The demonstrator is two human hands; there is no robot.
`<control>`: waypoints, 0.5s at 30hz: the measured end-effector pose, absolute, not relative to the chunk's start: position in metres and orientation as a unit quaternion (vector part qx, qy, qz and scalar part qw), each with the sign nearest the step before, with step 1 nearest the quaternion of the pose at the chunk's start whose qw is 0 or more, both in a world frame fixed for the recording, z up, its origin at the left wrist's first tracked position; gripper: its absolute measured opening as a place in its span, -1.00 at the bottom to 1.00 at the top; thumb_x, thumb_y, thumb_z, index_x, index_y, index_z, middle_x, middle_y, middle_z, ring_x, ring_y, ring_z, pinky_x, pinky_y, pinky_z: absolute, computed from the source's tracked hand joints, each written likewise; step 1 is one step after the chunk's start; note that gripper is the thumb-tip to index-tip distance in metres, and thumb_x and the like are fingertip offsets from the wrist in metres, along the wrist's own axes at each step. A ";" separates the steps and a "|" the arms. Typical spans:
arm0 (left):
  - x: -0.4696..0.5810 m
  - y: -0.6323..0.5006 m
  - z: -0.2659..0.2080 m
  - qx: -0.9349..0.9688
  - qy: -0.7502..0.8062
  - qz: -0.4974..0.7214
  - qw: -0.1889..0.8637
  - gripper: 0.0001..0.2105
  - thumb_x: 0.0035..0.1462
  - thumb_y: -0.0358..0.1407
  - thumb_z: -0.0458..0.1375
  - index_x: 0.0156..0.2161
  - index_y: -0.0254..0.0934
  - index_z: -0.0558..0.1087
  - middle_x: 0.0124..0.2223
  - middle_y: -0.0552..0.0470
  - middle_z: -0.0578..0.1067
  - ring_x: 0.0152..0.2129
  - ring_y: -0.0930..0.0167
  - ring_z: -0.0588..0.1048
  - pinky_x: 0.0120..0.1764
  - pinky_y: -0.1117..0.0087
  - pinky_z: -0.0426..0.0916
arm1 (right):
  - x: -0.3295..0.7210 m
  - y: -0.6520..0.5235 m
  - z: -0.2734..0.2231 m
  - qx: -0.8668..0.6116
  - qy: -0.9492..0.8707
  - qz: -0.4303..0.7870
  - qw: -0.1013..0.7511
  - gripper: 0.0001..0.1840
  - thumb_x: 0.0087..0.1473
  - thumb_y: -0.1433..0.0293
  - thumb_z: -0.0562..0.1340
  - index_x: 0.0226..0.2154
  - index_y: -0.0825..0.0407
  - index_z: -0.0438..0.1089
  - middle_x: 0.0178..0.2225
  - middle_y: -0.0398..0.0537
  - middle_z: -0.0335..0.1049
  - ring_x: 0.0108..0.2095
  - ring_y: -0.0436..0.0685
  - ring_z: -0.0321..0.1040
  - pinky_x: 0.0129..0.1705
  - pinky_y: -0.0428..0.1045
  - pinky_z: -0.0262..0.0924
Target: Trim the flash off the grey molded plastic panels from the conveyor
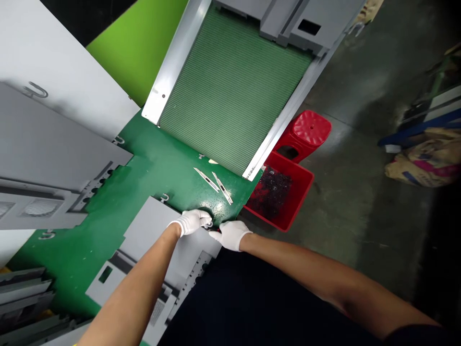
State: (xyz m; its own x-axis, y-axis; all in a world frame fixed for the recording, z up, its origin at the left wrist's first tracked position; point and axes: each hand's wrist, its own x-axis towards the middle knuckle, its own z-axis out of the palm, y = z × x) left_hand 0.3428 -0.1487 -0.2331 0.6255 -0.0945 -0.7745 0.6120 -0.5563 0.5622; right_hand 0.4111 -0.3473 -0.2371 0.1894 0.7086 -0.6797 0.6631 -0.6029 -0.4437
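Observation:
My left hand (192,222), in a white glove, is closed in a pinch at the edge of a grey plastic panel (154,230). At its fingertips shows a small pale hook (208,224) on that edge. My right hand (232,234), also gloved, is closed close beside it, at the panel's corner. A small dark thing with a bit of red shows at its fingertips, too small to name. Another hook (164,197) sticks out from the panel's far corner. Beyond my hands, two utility knives (206,179) (223,188) lie side by side on the green table (158,168).
A green ribbed conveyor belt (230,91) with metal rails carries a grey moulded part (295,24). To the right, a red bin (304,187) holds dark scraps, beside a red stool (312,127). Large grey panels (46,139) stand at left; more parts (29,298) are stacked lower left.

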 end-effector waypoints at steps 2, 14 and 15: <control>0.341 -0.148 -0.236 0.777 0.174 -0.396 0.457 -0.69 0.17 -0.08 0.09 -0.26 -0.23 0.59 -0.19 0.00 0.64 -0.22 0.31 0.55 -0.07 0.36 0.36 | 0.411 -0.347 -0.238 -0.768 -0.452 0.453 0.026 -0.15 0.21 -0.19 -0.19 -0.14 0.10 0.50 -0.20 0.24 0.56 -0.17 0.38 0.52 -0.17 0.15 0.35; 0.339 -0.132 -0.236 0.703 0.298 -0.220 0.607 -0.53 0.00 0.11 0.19 -0.32 -0.34 0.52 -0.31 -0.10 0.57 -0.36 0.32 0.48 -0.15 0.28 0.41 | 0.411 -0.353 -0.241 -0.777 -0.407 0.478 0.049 -0.09 0.18 -0.24 -0.22 -0.20 0.07 0.54 -0.20 0.25 0.55 -0.16 0.37 0.50 -0.17 0.14 0.30; 0.340 -0.131 -0.232 0.704 0.309 -0.198 0.608 -0.55 0.01 0.09 0.18 -0.33 -0.34 0.51 -0.34 -0.07 0.55 -0.41 0.35 0.46 -0.20 0.29 0.41 | 0.412 -0.357 -0.242 -0.781 -0.382 0.490 0.064 -0.10 0.18 -0.24 -0.22 -0.19 0.06 0.54 -0.18 0.24 0.55 -0.14 0.36 0.49 -0.15 0.13 0.28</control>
State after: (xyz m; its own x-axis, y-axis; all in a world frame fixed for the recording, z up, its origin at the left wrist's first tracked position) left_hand 0.3398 -0.1314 -0.2324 0.7301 0.1947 -0.6550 0.6763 -0.0687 0.7334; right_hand 0.4122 -0.3566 -0.2422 0.2286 0.6584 -0.7171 0.5337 -0.7008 -0.4733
